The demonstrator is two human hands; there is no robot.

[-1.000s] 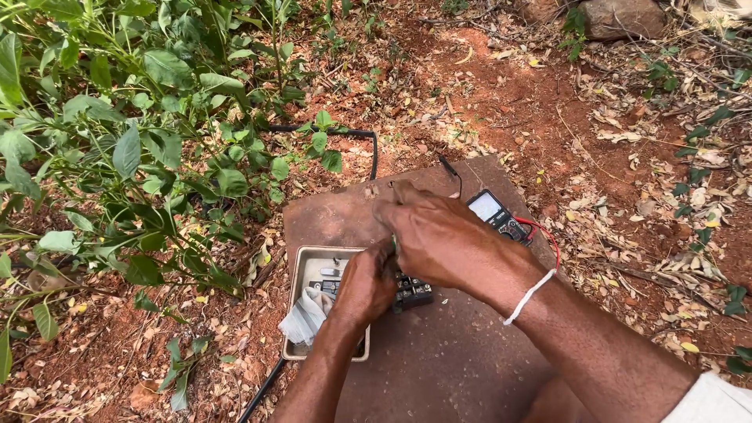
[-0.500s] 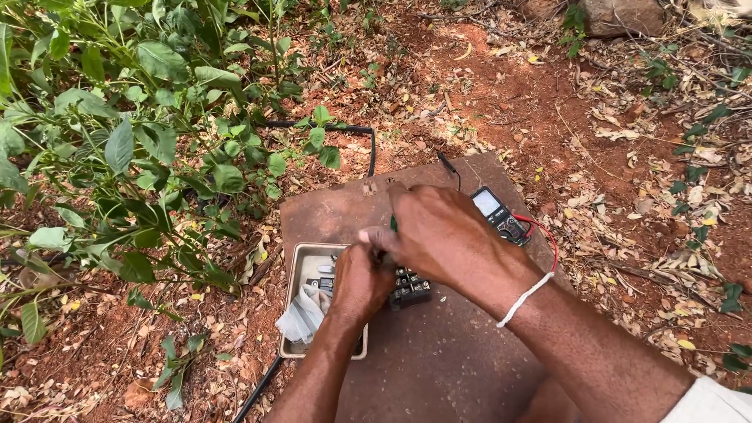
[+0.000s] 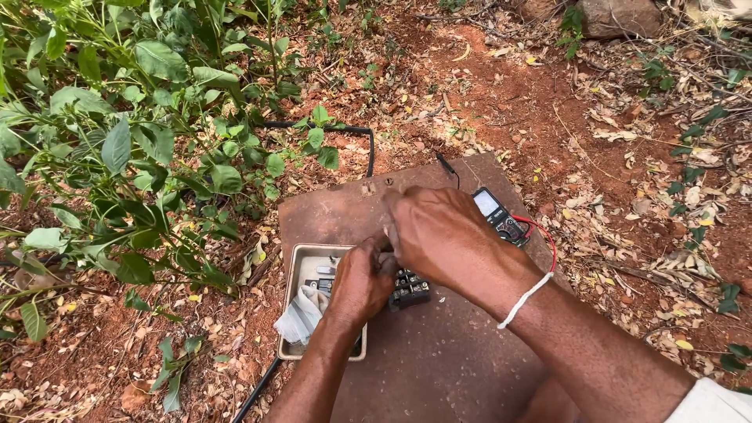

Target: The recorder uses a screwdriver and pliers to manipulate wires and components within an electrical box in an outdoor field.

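I see outdoor scrubland. Red soil (image 3: 501, 86), dry fallen leaves (image 3: 666, 204) and green bushes (image 3: 141, 157) surround a rusty metal plate (image 3: 439, 368).

Black terminal block (image 3: 410, 290) on rusty plate, beside open beige box (image 3: 301, 262).

One head-worn camera looks steeply down, close over the hands (image 3: 407, 258).

Over the rusty brown metal plate (image 3: 439, 368) on the red soil, the right hand (image 3: 442, 235) has drifted slightly down and leftward from a second ago, closing over the left hand (image 3: 360, 283) at the open grey junction box (image 3: 301, 262). More of the small black digital multimeter (image 3: 500, 216) with red lead now shows beyond its knuckles.
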